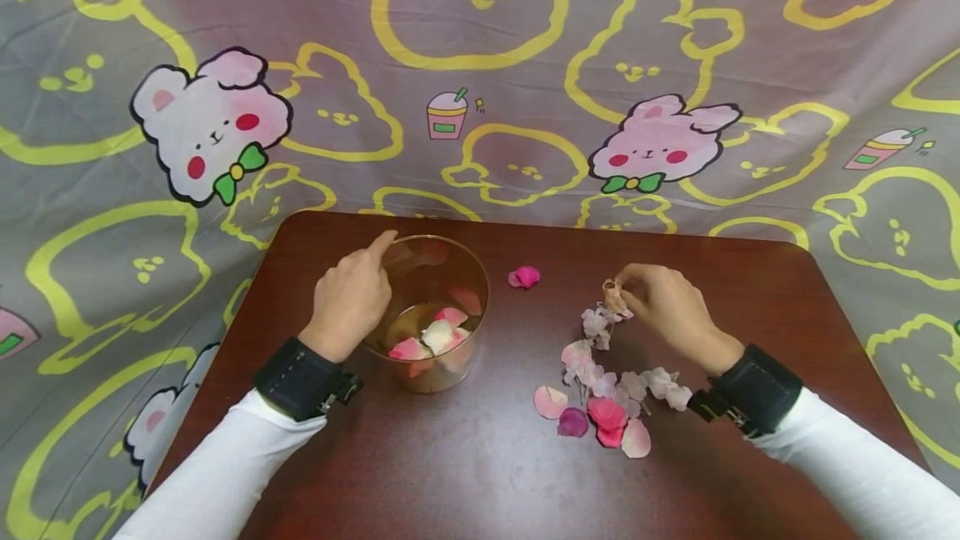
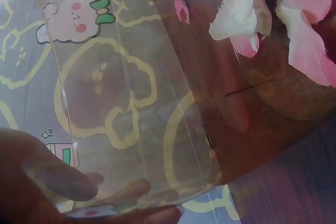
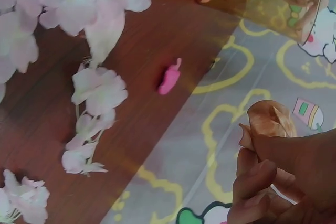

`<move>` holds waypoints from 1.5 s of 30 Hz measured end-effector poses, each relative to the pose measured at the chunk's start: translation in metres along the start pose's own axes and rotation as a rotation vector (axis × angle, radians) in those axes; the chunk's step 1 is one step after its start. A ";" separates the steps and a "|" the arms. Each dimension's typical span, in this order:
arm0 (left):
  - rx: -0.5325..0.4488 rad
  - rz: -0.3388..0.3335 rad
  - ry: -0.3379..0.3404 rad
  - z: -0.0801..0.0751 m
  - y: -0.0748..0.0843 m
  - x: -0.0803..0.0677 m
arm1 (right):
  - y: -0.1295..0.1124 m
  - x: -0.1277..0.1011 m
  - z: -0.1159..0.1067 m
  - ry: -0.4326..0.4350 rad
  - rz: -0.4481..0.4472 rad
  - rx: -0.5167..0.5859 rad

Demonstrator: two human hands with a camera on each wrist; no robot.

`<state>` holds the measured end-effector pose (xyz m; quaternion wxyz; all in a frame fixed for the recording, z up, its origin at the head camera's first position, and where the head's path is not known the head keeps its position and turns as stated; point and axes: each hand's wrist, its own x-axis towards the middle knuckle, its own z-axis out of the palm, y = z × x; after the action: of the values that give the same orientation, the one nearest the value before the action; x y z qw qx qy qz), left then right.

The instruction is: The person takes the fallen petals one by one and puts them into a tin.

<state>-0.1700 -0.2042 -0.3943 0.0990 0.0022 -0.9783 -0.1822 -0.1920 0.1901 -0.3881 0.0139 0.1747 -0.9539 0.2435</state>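
Note:
My left hand (image 1: pixel 350 302) holds the left side of a clear amber-tinted bowl (image 1: pixel 477 332), its index finger stretched along the rim. In the left wrist view, fingers show through the bowl's clear wall. Pink and white petals (image 1: pixel 437 337) lie inside at the bottom. Over the table's right side, my right hand (image 1: pixel 670 307) pinches a dried, brownish petal (image 1: pixel 615 297) between thumb and fingertips; the right wrist view shows this petal (image 3: pixel 270 119) raised and crinkled. Just below that hand lie pale pink blossoms (image 1: pixel 588 369) in a loose chain.
Nearer the front lie a red-pink petal (image 1: pixel 607 415), a purple petal (image 1: pixel 573 422) and pale petals (image 1: pixel 550 402). A magenta petal (image 1: pixel 527 276) sits right of the bowl. The dark wooden table (image 1: pixel 480 473) meets a patterned cloth (image 1: pixel 510 107) at the back.

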 end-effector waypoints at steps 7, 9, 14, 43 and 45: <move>-0.009 0.002 0.005 0.000 -0.001 0.000 | -0.017 0.008 0.005 -0.002 -0.035 0.022; -0.011 0.003 0.009 0.000 -0.001 0.000 | -0.023 0.011 0.007 -0.002 -0.049 0.033; -0.011 -0.002 0.005 0.000 -0.001 0.000 | -0.038 0.017 0.009 -0.011 -0.068 0.054; -0.014 -0.002 -0.001 0.002 -0.001 0.000 | -0.094 0.032 0.027 0.009 -0.142 0.122; -0.013 -0.004 -0.001 0.001 -0.001 0.001 | -0.096 0.033 0.029 0.013 -0.144 0.119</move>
<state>-0.1708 -0.2045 -0.3956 0.0980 0.0036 -0.9771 -0.1889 -0.1884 0.0870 -0.3655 0.0272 0.2417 -0.9227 0.2991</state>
